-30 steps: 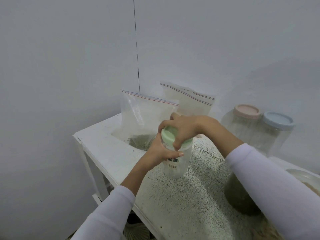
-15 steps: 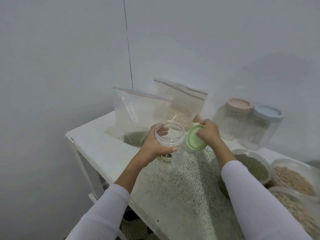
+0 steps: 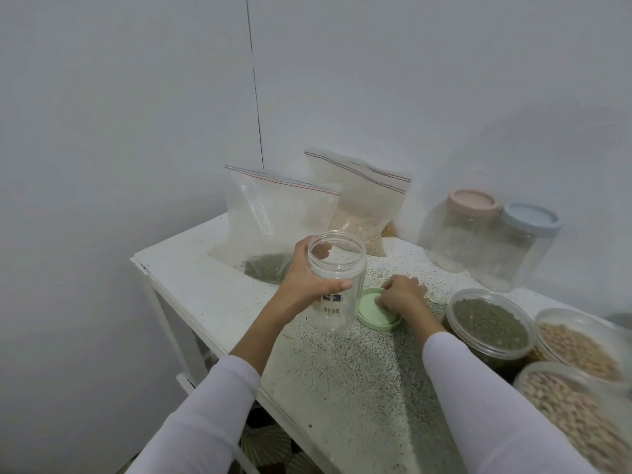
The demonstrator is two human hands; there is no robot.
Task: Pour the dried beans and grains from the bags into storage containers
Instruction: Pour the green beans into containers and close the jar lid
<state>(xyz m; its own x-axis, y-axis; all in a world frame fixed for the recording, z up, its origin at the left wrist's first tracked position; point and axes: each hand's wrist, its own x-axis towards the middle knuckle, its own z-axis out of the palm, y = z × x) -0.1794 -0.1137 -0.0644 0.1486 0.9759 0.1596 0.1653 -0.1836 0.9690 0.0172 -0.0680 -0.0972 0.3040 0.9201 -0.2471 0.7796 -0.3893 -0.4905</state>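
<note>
My left hand point(image 3: 304, 280) grips an empty clear jar point(image 3: 337, 282) with a barcode label, standing upright and lidless on the white table point(image 3: 191, 278). Just right of the jar, its green lid point(image 3: 374, 311) lies flat on the table, and my right hand point(image 3: 402, 295) rests on it with curled fingers at its edge. Behind the jar stands a zip bag with green beans point(image 3: 273, 227) at its bottom. A second zip bag of pale grain point(image 3: 362, 206) leans against the wall behind it.
Two empty clear jars stand at the back right, one with a pink lid point(image 3: 472, 203), one with a blue lid point(image 3: 530, 218). Open tubs of green beans point(image 3: 489, 323) and pale beans point(image 3: 578, 343) point(image 3: 578, 415) crowd the right. The table's left edge drops off near the wall.
The green lid came off the jar. My right hand carried it to the right and set it down flat on the table beside the jar. My left hand kept its hold on the jar.
</note>
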